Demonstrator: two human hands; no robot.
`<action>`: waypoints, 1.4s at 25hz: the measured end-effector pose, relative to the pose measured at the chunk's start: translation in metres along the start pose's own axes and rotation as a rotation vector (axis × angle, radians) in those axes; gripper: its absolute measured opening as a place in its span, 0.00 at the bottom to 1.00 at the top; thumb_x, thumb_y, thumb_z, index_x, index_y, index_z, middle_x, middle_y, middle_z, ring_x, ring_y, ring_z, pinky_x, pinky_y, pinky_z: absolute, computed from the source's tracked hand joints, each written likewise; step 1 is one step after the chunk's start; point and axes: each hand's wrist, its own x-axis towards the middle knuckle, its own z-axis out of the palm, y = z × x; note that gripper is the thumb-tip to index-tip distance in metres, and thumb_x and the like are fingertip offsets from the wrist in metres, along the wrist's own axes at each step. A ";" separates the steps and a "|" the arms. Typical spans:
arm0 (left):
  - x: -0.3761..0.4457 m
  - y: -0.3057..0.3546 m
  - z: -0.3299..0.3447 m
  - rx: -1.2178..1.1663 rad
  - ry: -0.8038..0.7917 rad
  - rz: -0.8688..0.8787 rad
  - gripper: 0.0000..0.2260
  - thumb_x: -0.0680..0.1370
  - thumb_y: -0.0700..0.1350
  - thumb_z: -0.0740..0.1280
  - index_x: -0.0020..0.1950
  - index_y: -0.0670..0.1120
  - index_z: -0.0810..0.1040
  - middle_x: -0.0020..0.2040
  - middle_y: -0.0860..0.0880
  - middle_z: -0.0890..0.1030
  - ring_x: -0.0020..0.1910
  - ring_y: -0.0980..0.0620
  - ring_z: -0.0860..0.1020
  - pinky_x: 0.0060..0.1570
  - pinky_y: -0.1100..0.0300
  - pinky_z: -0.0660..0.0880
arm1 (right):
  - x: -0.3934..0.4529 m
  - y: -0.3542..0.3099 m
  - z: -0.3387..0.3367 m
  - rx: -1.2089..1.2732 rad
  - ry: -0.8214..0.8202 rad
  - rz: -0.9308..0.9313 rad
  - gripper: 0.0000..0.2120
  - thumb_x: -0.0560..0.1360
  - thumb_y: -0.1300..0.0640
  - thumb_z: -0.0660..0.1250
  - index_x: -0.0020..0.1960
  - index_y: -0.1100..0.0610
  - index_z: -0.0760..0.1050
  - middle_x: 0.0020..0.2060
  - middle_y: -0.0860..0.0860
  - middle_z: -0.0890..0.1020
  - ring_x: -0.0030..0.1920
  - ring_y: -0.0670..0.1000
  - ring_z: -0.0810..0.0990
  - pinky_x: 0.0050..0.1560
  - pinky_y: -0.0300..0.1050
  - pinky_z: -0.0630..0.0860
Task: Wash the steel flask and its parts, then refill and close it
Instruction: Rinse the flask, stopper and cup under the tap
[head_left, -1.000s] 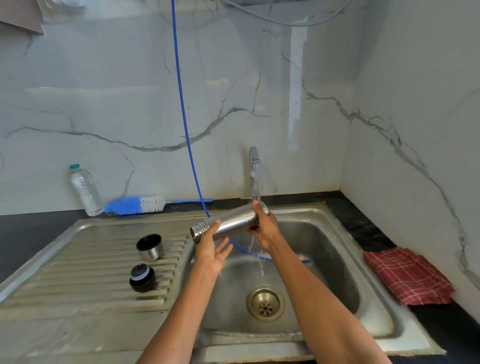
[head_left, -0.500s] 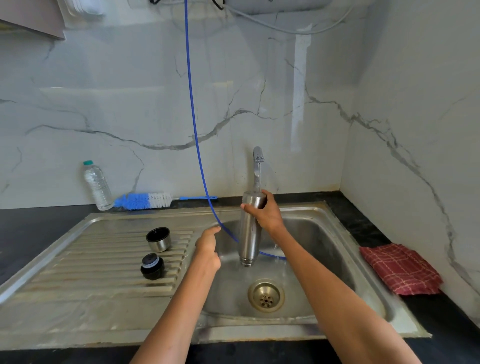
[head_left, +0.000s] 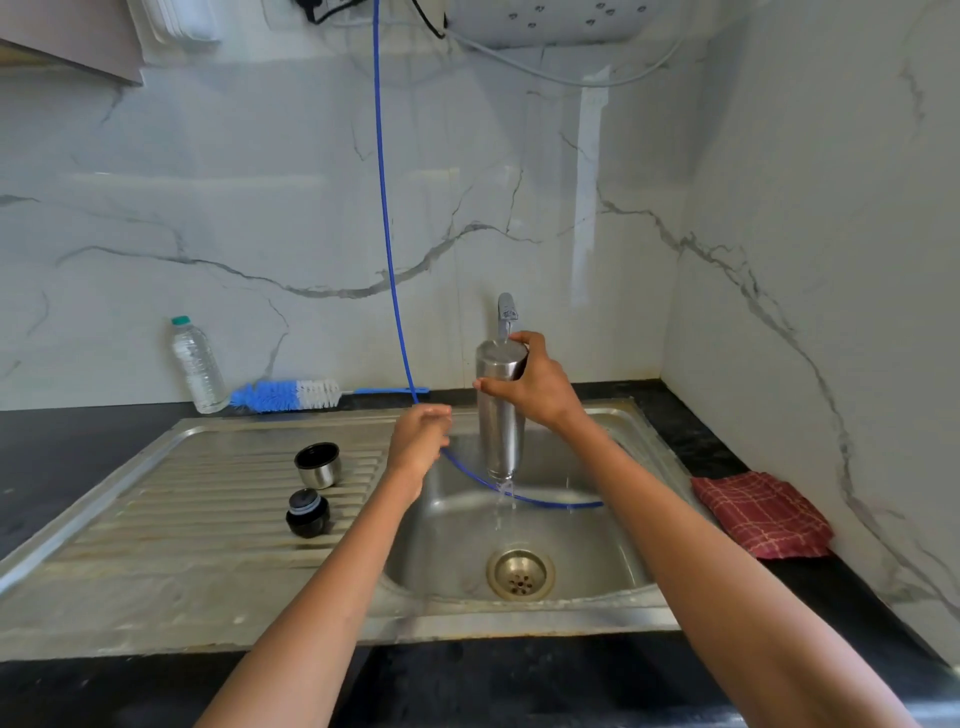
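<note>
The step in hand looks like rinsing: the right hand (head_left: 540, 384) holds the flask (head_left: 500, 415) upside down over the sink (head_left: 613, 519), under the tap (head_left: 506, 314), and water runs out of its mouth toward the drain (head_left: 520, 574). Its grip is closed round the flask's upper end, which is the base, with the thumb on the near side and the fingers curled over the top.

The left hand (head_left: 420, 441) hangs just beside the flask, apart from it, over the sink's left edge. It is blurred; its fingers seem loosely curled and hold nothing. A blue hose (head_left: 387, 234) drops from above, passes behind this hand and ends in the sink.

The cup (head_left: 318, 464) and the stopper (head_left: 307, 513) stand on the draining board (head_left: 208, 499), well apart from the flask. A bottle brush (head_left: 285, 395) and a plastic bottle (head_left: 196, 366) lie at the back of the table (head_left: 62, 441).

Next, I judge, the flask must drain fully and be turned mouth up, needing a shifted hold before it is refilled.
</note>
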 end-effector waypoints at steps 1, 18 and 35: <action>0.000 0.006 -0.002 0.069 0.005 0.094 0.07 0.79 0.39 0.68 0.52 0.49 0.82 0.52 0.49 0.85 0.47 0.49 0.82 0.45 0.58 0.76 | 0.002 -0.010 -0.004 0.003 0.034 -0.021 0.43 0.67 0.38 0.79 0.73 0.49 0.62 0.59 0.51 0.80 0.53 0.53 0.81 0.54 0.50 0.80; 0.005 0.045 -0.052 0.426 0.041 0.364 0.07 0.81 0.40 0.66 0.54 0.48 0.82 0.50 0.54 0.83 0.51 0.56 0.79 0.43 0.69 0.70 | 0.001 -0.037 -0.003 -0.014 0.068 0.008 0.45 0.66 0.31 0.76 0.75 0.49 0.64 0.65 0.50 0.78 0.61 0.54 0.79 0.60 0.54 0.79; 0.002 0.056 0.016 0.521 -0.239 0.295 0.33 0.68 0.64 0.78 0.64 0.50 0.70 0.52 0.52 0.80 0.49 0.52 0.81 0.45 0.55 0.78 | 0.013 -0.044 -0.006 0.264 0.241 0.099 0.56 0.63 0.25 0.72 0.80 0.47 0.53 0.71 0.54 0.75 0.66 0.57 0.78 0.66 0.61 0.77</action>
